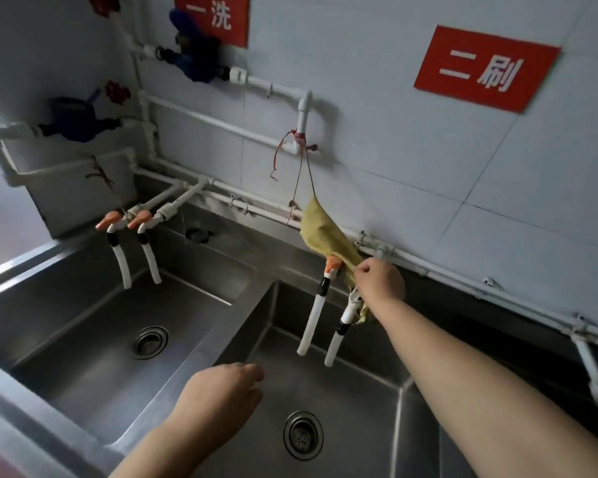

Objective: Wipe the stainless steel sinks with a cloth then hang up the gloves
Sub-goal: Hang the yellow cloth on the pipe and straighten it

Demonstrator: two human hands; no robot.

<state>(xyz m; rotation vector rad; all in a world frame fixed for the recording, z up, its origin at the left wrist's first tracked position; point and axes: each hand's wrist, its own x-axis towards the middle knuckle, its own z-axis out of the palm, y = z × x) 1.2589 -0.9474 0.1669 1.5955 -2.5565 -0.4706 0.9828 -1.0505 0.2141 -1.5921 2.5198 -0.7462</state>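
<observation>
1. We are pinching the yellow cloth (pixel 325 236) with our right hand (pixel 380 279); it is hanging by a string beside the right sink's (pixel 370 408) taps.
2. Our left hand (pixel 221 398) is hovering relaxed, holding nothing.

There are two stainless steel sink basins, one (pixel 94 339) at 9 o'clock and one (pixel 366 401) at 6 o'clock, and each has one round metal drain strainer, so two strainers (pixel 150 342) (pixel 303 435). Four white plastic taps with orange handles show, two (pixel 113 229) (pixel 142 225) at 9 o'clock and two (pixel 328 270) (pixel 347 315) near the centre. On the wall are two red rectangular signs with white characters (pixel 218 15) (pixel 485 69), two dark blue water meters (pixel 195 46) (pixel 76 120), one yellow woven cloth (pixel 320 229), and two bare hands (pixel 221 398) (pixel 380 279) are in view.
</observation>
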